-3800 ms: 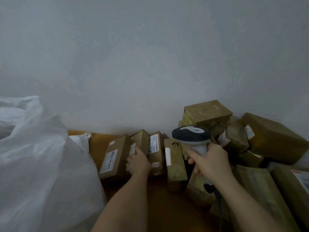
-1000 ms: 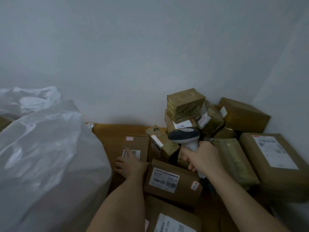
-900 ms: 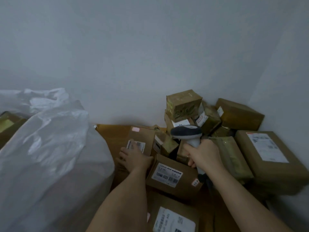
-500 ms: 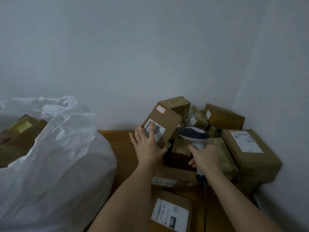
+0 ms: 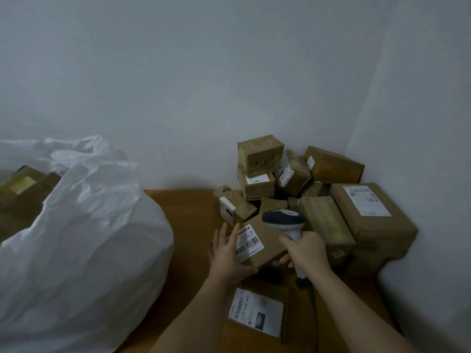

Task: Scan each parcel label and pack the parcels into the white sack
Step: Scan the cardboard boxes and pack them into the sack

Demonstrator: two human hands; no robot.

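Note:
My left hand (image 5: 227, 253) holds a brown parcel (image 5: 267, 247) at its left end, fingers laid over the white barcode label (image 5: 248, 242) and thumb round the near edge. The parcel sits tilted in front of the pile. My right hand (image 5: 304, 252) grips the handle of a grey-headed scanner (image 5: 284, 219), whose head hangs just above the parcel's far right side. The white sack (image 5: 89, 238) stands bulging at the left, its mouth open, with brown boxes (image 5: 23, 183) inside.
A heap of brown parcels (image 5: 260, 155) fills the corner at the right, including a large labelled box (image 5: 369, 215). Another labelled parcel (image 5: 257, 310) lies flat near me between my arms. All rest on a wooden table (image 5: 188, 212) against grey walls.
The box my left hand held up half a second ago is gone from it. That hand has come down onto the labelled parcel, which now lies tilted. The scanner stayed in my right hand.

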